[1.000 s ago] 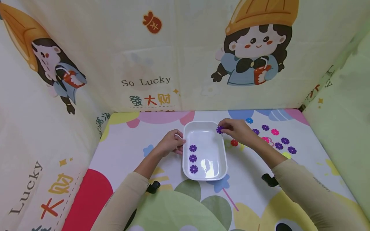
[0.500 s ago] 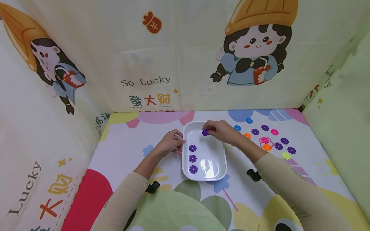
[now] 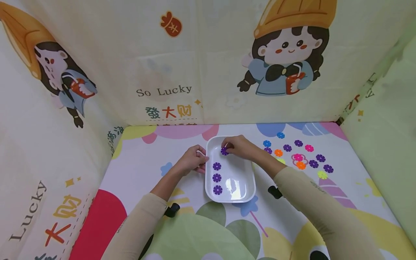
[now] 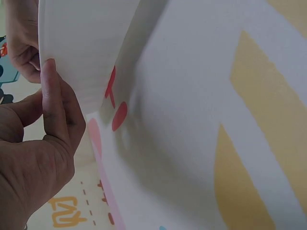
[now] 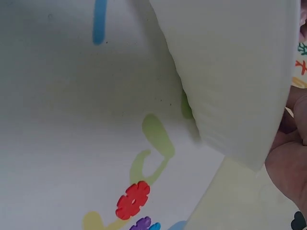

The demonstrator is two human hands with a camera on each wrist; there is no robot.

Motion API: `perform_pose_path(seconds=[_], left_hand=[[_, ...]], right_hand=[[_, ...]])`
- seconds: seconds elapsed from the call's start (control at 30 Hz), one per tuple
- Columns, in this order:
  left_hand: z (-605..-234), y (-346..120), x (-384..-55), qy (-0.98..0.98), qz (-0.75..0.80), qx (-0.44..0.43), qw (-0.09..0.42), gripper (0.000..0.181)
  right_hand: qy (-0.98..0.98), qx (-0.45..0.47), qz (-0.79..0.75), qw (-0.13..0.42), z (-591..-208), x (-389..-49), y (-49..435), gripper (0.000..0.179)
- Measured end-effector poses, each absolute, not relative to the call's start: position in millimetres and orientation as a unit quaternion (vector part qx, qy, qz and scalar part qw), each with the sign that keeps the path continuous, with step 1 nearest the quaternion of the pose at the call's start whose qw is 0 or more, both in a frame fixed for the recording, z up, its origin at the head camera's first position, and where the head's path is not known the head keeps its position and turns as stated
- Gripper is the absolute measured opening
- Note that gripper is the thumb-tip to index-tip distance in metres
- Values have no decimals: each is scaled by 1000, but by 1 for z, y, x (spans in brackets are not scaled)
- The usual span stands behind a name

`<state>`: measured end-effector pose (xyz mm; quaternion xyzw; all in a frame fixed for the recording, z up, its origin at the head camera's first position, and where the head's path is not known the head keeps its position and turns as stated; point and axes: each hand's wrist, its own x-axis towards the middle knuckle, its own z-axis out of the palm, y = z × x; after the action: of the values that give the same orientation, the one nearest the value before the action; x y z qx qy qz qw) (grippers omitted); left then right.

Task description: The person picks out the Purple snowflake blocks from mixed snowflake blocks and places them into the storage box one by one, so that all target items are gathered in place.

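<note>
A white rectangular tray (image 3: 238, 168) sits mid-table. My left hand (image 3: 191, 159) holds its left rim, thumb at the top edge and fingers against the outer wall, as the left wrist view (image 4: 53, 110) of that hand shows. Over the tray's far left part, my right hand (image 3: 242, 147) pinches a purple flower-shaped plastic disc (image 3: 224, 151) by its edge. Three matching purple discs lie in a column along the tray's left side, the top purple disc (image 3: 216, 166) just nearer me than the pinched one. In the right wrist view, the tray wall (image 5: 235, 81) hides most of the right hand.
Several loose flower discs lie right of the tray: purple discs (image 3: 320, 158), a blue disc (image 3: 280, 135), an orange disc (image 3: 278, 153), pink and yellow ones. A red disc (image 5: 133, 200) shows in the right wrist view. Printed cloth walls (image 3: 214, 72) enclose the table's back and sides.
My right hand has carried the purple disc leftward from the tray's far right corner to above the left column. The left hand stays at the rim; the tray has not moved.
</note>
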<state>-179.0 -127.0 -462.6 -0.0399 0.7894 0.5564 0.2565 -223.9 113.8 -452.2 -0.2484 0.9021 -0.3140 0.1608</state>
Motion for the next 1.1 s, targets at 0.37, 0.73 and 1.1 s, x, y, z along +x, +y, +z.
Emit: perform_pose_path(seconds=[0.37,0.73,1.1], left_hand=[[-462,-128,-178,786,559,-42,261,25],[-465,-129,-179,782,565,-37,261,25],[-464,-127,-178,780,568,-36,260,24]], right_hand=[[910,-223,-309,161,-467,-228,94,19],[913,-209,-323,138,-476,-223,88,18],[918,-206,-313,127,-484,-223,87,17]])
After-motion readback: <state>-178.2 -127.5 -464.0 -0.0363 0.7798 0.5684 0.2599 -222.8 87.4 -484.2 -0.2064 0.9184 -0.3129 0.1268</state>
